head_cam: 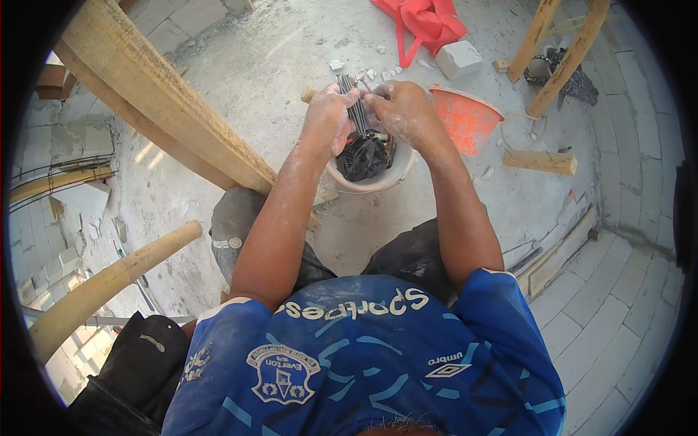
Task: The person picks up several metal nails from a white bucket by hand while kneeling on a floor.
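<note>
A bunch of long steel nails [357, 115] lies across the fingers of my left hand [331, 111], with the thumb pressed over it. Close beside it, my right hand [406, 111] pinches a nail [366, 84] between thumb and forefinger, near the heads of the bunch. White dust coats both hands. Below them stands a pale plastic bucket [371, 188] with a black plastic bag [364, 158] inside. Other small things in the bucket are partly hidden by the bag and my hands.
An orange plastic bucket [468, 120] lies tipped to the right, near a white block [459, 59] and a red bag [428, 24]. Wooden beams [180, 103] slant down at my left. A short timber piece [539, 162] rests on the dusty concrete floor [245, 71]. Another person's dark-clothed leg [136, 354] is at lower left.
</note>
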The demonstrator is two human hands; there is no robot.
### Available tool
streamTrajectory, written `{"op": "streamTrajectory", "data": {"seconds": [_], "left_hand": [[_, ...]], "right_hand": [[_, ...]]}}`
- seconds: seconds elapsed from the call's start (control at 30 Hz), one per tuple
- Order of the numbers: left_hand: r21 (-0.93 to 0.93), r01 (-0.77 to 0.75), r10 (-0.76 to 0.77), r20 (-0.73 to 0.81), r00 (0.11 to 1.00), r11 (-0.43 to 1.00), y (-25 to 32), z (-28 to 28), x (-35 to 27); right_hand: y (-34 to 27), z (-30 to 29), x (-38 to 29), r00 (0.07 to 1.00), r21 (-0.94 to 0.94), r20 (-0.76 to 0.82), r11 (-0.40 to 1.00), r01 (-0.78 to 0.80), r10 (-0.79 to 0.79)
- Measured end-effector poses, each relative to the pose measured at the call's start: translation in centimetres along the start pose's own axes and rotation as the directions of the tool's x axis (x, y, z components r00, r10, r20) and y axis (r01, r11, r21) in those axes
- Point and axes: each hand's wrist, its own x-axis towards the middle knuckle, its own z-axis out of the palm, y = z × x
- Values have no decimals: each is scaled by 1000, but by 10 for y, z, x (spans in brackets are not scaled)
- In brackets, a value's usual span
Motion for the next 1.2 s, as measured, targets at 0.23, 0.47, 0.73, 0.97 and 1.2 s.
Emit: {"op": "streamTrajectory", "data": {"seconds": [0.23,0.47,0.73,0.97,1.2], "left_hand": [[-97,30,-27,34,999,995,-1,-1,3],[-84,28,-26,22,999,996,9,-1,-4],[2,115,-113,192,975,993,6,-18,9],[-34,105,-90,304,948,994,18,-25,-3],[199,-88,24,303,953,976,23,-13,-5]], "right_hand": [[-2,3,-1,985,-151,-10,974,170,-174],[-5,-23,-6,967,-25,-75,970,243,-244],[5,-11,-11,887,-153,186,880,451,-422],[-9,1,-10,862,-281,166,815,508,-480],[-31,8,-26,930,-112,132,927,358,-343]]}}
